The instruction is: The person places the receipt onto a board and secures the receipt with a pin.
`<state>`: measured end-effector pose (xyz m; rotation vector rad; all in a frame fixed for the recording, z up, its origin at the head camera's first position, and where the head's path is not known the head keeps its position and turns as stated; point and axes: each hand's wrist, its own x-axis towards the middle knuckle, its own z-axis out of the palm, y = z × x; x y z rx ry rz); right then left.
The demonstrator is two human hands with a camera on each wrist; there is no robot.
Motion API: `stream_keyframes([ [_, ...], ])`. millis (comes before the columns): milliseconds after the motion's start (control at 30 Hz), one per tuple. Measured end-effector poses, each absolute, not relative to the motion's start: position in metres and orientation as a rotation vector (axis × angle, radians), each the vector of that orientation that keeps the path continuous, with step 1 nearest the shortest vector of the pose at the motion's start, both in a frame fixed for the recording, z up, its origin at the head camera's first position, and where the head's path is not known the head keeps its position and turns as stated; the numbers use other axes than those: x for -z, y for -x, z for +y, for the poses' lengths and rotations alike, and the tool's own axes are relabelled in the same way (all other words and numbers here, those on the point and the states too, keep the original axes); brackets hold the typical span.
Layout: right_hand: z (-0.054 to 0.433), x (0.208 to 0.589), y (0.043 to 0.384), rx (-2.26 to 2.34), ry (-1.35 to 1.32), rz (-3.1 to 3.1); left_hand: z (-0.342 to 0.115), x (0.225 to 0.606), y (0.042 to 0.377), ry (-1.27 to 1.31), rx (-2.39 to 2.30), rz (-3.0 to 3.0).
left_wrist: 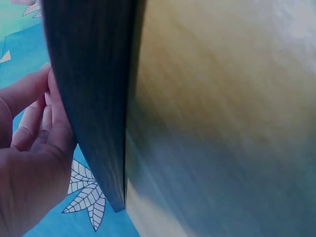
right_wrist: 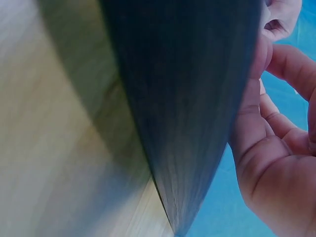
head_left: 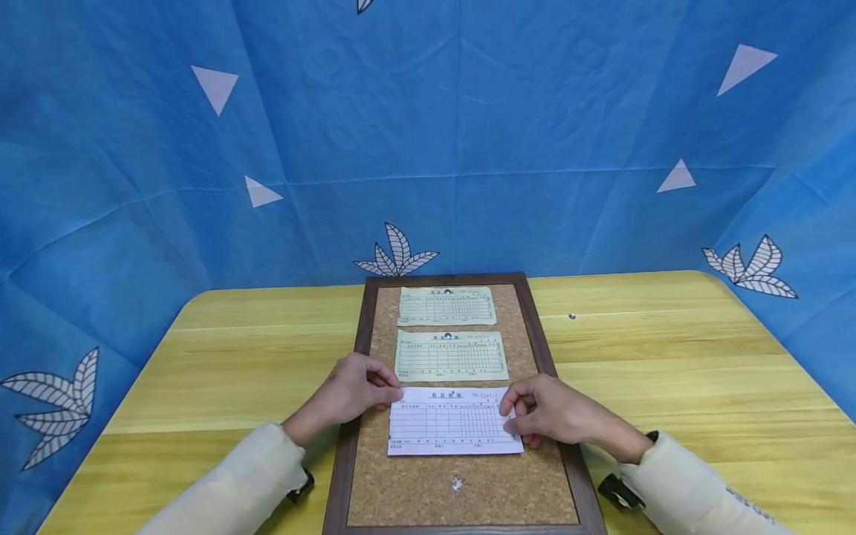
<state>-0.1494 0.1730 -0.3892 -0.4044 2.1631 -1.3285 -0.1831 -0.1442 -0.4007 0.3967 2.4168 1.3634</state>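
Note:
A white printed receipt slip [head_left: 441, 427] lies over the cork board [head_left: 401, 490], below two pale green slips. My left hand [head_left: 357, 390] pinches its upper left corner between thumb and finger. At the slip's right edge, my right hand [head_left: 545, 409] pinches it with thumb and forefinger. The upper green slip [head_left: 414, 308] and the lower green slip [head_left: 417, 360] each have a shiny thumbtack near the top middle. In the wrist views the dark board frame [left_wrist: 94, 98] hides the slip, and both hands' fingertips sit behind its edge.
A loose thumbtack [head_left: 571, 316] lies on the wooden table [head_left: 642, 357] to the right of the board. On the cork below the white slip is a small whitish spot [head_left: 458, 484]. A blue patterned cloth [head_left: 468, 134] hangs behind the table and along its sides.

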Motion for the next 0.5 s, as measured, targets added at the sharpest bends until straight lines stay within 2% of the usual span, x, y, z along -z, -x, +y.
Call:
stream_keyframes([
  [500, 0.1711, 0.3895, 0.1502, 1.296, 0.384, 2.189, -0.1378, 0.3995, 0.1818, -0.400, -1.296, 2.492],
])
